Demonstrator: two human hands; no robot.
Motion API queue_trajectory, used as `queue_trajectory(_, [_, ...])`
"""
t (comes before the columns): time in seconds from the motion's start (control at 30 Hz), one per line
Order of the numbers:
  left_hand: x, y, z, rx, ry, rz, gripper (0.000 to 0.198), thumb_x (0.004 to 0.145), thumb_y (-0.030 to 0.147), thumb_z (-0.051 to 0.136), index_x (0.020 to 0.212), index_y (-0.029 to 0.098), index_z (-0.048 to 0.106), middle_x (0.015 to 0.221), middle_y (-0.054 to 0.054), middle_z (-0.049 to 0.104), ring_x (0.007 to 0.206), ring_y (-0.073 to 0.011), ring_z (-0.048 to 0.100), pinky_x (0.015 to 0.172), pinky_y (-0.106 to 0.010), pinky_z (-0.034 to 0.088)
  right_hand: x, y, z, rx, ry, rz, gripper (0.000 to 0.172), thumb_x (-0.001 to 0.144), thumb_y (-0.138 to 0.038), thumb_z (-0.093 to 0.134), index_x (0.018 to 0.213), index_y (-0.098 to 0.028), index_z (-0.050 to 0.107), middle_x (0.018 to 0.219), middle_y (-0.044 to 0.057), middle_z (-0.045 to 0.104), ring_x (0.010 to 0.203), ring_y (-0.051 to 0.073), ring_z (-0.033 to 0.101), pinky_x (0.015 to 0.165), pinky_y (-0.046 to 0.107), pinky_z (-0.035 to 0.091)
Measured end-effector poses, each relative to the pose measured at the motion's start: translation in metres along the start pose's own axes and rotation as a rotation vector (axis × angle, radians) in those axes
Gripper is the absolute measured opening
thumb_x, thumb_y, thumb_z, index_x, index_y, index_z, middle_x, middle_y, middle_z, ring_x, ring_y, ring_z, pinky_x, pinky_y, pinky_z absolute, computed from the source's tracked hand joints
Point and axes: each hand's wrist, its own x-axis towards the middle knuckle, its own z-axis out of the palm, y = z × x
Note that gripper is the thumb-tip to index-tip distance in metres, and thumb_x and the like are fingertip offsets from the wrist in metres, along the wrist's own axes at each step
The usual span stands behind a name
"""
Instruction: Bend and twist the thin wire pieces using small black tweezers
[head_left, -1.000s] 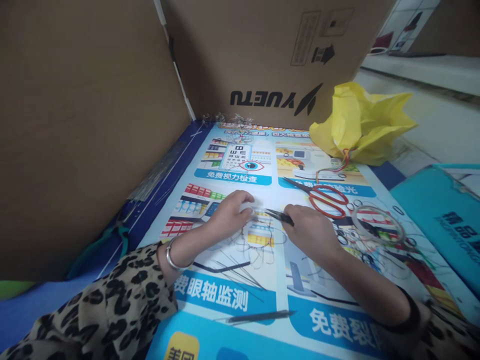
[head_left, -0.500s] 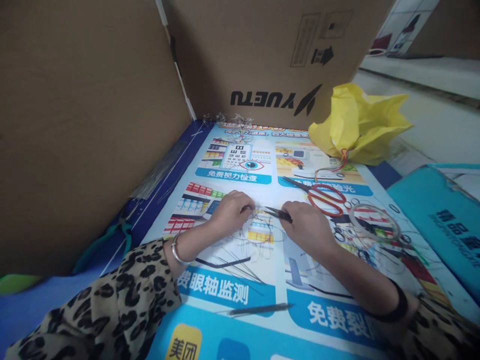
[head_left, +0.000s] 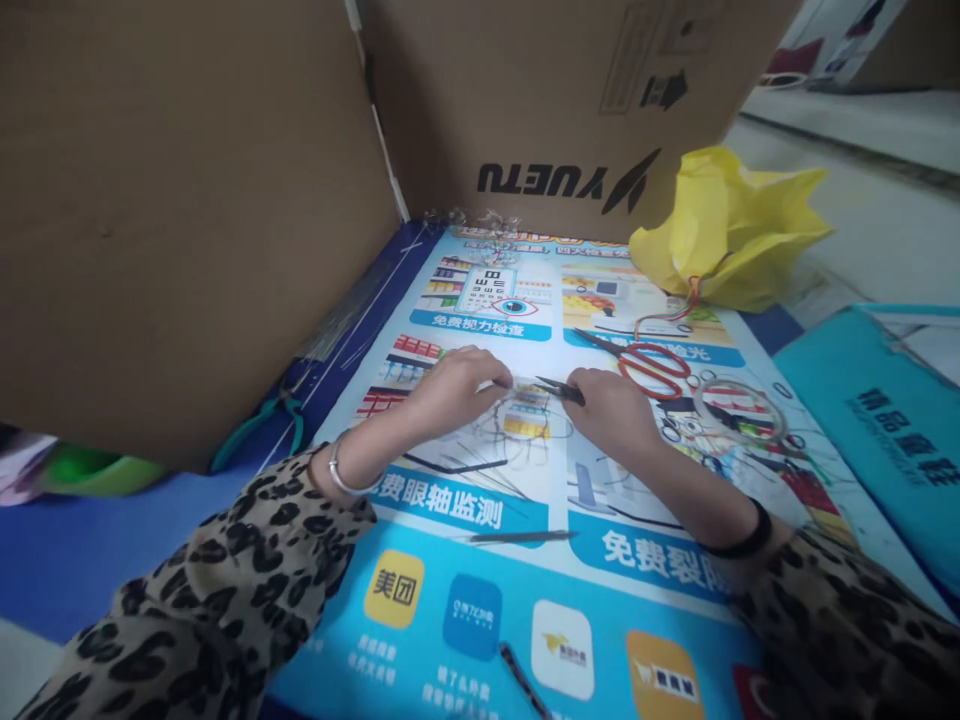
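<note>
Two hands meet mid-poster [head_left: 480, 600], I see. Left hand [head_left: 450, 385]: fingers pinched together on small clear piece [head_left: 519, 384]. Right hand [head_left: 615, 410]: fingers clamped round black pliers [head_left: 561, 390], tips touching piece. Red scissors [head_left: 652, 365] just beside, yellow bag [head_left: 727, 225] beyond.

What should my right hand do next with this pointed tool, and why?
Probably ease the pointed tool onto the clear piece and grip it: the left hand pinches that piece, and the right hand holds the tool aimed at it, nearly touching.
</note>
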Motion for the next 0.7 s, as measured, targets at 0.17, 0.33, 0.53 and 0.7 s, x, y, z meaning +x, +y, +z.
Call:
queue_trajectory(0.17, [-0.019,0.018,-0.024,-0.022,-0.397,0.141,0.015,0.081,0.015,0.051,0.085,0.018,0.065,0.084,-0.002,0.067,0.082,-0.0139,0.057,0.079,-0.026,0.04,0.001,0.002,0.002,0.041,0.009,-0.01,0.012,0.077,-0.029,0.047,0.081,-0.02,0.054,0.079,0.003,0.062,0.076,0.018,0.054,0.058,0.027,0.029])
queue_trajectory(0.33, [-0.025,0.02,-0.016,0.038,-0.489,0.115,0.015,0.083,0.02,0.05,0.079,0.016,0.065,0.079,-0.003,0.065,0.078,-0.0145,0.056,0.075,-0.026,0.04,0.0,0.003,0.003,0.044,0.02,-0.022,0.013,0.077,-0.03,0.047,0.08,-0.021,0.054,0.079,0.003,0.062,0.076,0.018,0.054,0.058,0.027,0.029])
queue_trajectory(0.53, [-0.026,0.022,-0.017,0.037,-0.548,0.108,0.016,0.084,0.02,0.05,0.076,0.016,0.064,0.077,-0.003,0.062,0.078,-0.0145,0.054,0.073,-0.025,0.04,0.001,0.002,0.001,0.042,0.006,-0.02,0.011,0.075,-0.029,0.047,0.078,-0.021,0.053,0.077,0.003,0.061,0.073,0.018,0.054,0.056,0.027,0.028])
queue_trajectory(0.7, [-0.029,0.021,-0.016,0.076,-0.547,0.112,0.019,0.085,0.018,0.047,0.074,0.017,0.062,0.075,-0.003,0.06,0.078,-0.0142,0.052,0.073,-0.025,0.038,0.001,0.002,0.001,0.044,0.009,-0.033,0.011,0.076,-0.029,0.046,0.079,-0.021,0.053,0.078,0.003,0.062,0.075,0.018,0.054,0.057,0.027,0.028])
